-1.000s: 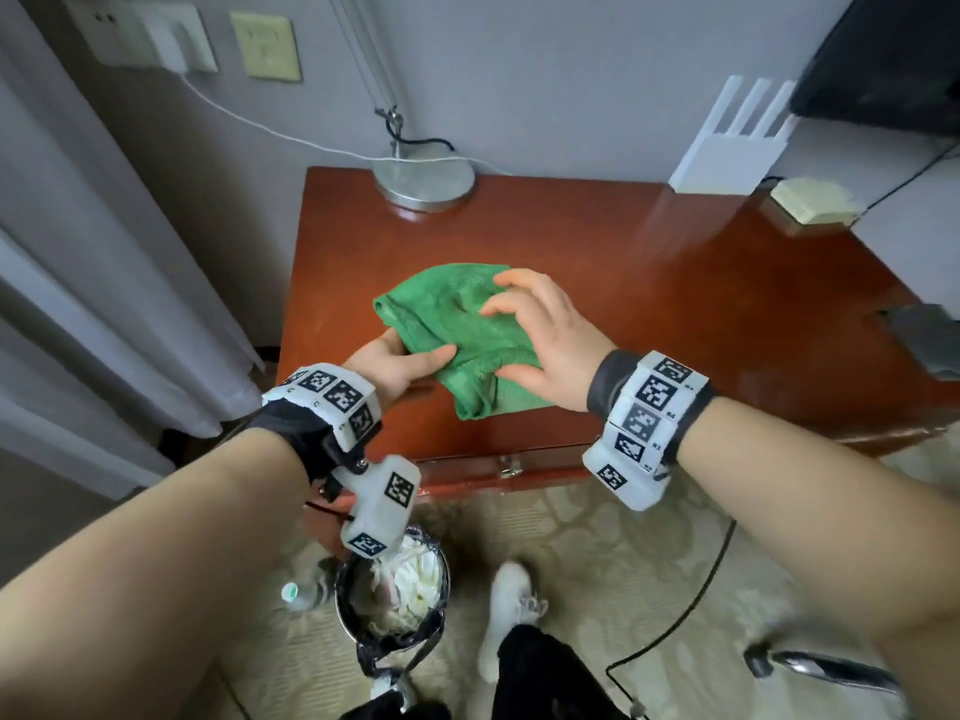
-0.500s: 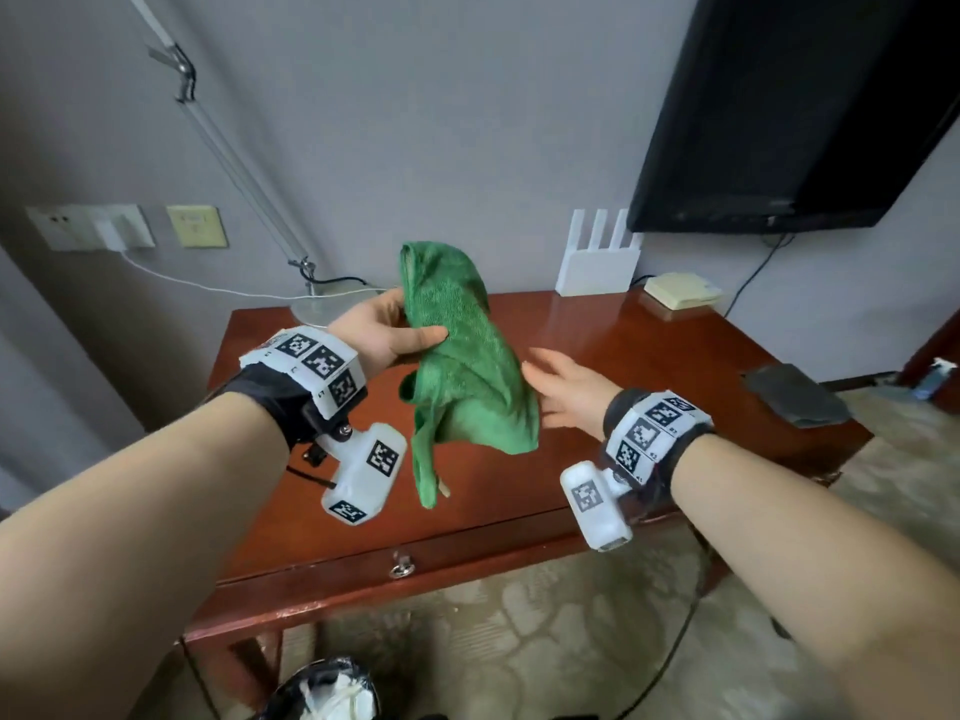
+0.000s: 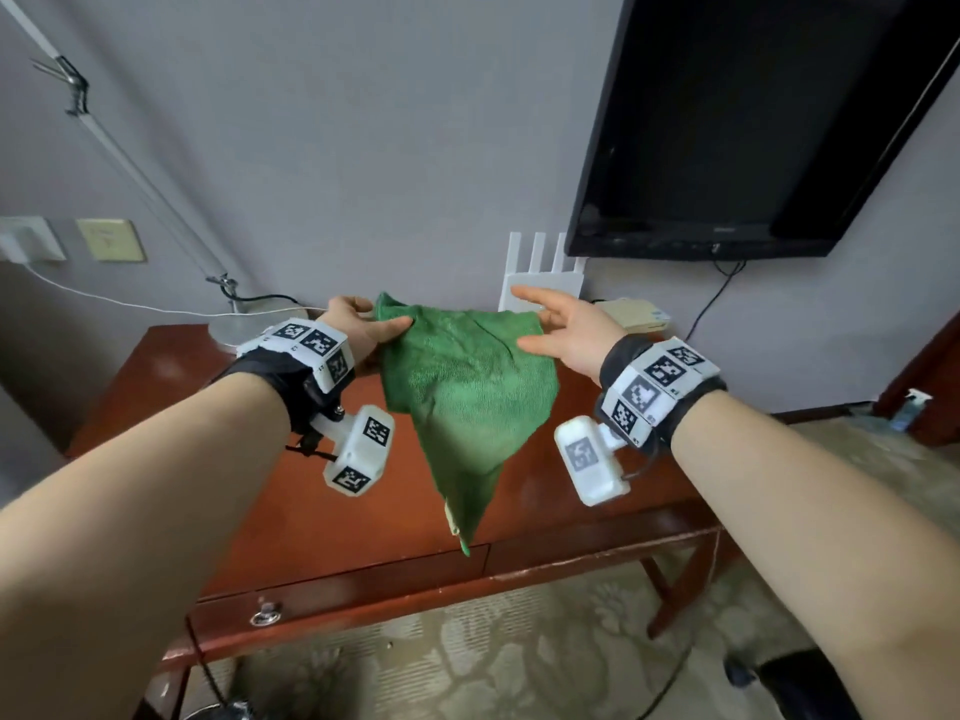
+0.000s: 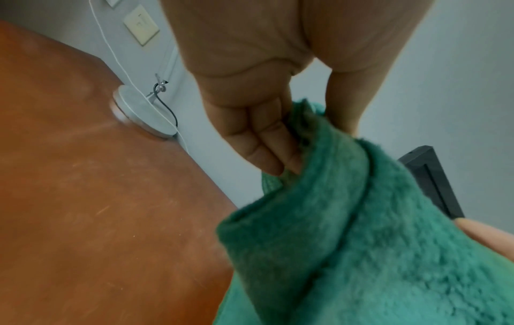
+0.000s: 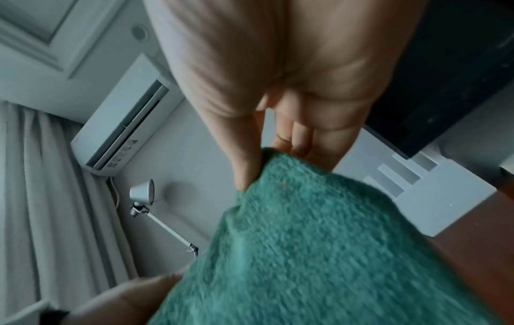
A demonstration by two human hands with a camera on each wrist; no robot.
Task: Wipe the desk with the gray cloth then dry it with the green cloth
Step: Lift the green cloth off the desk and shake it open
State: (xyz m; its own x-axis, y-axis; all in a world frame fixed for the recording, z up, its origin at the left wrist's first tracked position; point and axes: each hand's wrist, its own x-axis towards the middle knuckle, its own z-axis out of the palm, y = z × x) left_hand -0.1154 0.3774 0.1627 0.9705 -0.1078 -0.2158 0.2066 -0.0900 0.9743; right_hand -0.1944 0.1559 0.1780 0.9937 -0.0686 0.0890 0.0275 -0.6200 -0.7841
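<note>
The green cloth (image 3: 467, 387) hangs spread in the air above the red-brown wooden desk (image 3: 322, 511), its lowest corner pointing down. My left hand (image 3: 363, 324) pinches its upper left corner between thumb and fingers (image 4: 267, 140). My right hand (image 3: 561, 324) pinches the upper right corner (image 5: 267, 167), with its other fingers stretched out. In both wrist views the green cloth (image 4: 375, 252) (image 5: 319, 241) fills the lower right. The gray cloth is not in view.
A desk lamp base (image 3: 244, 324) stands at the back left of the desk, its arm rising left. A white router (image 3: 540, 283) and a beige box (image 3: 634, 314) sit against the wall. A black TV (image 3: 753, 122) hangs upper right. A spray bottle (image 3: 906, 407) stands on the floor at right.
The cloth, held bunched in my left hand half a second ago, is now stretched out between both hands. My right hand has taken hold of a corner. The view has tilted upward.
</note>
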